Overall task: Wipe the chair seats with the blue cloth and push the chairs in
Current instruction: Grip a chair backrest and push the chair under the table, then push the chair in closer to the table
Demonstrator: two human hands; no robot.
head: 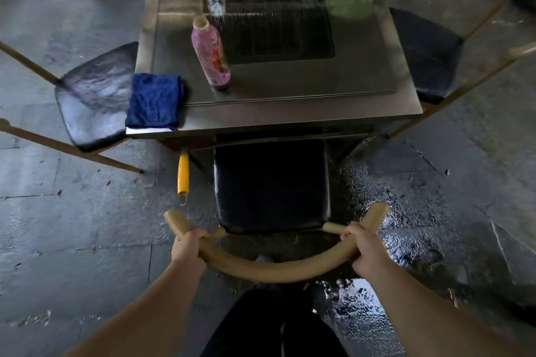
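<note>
Hands grip the curved tan wooden backrest (275, 271) of the black-seated chair (272, 182): left hand (188, 249) and right hand (364, 251) each closed around an end. Its seat faces the steel tabletop (290, 116), front edge tucked just beneath. Folded blue cloth (153, 101) lies on the tabletop's near-left corner, beside a pink bottle (211, 55). Wet floor lies open on both sides.
</note>
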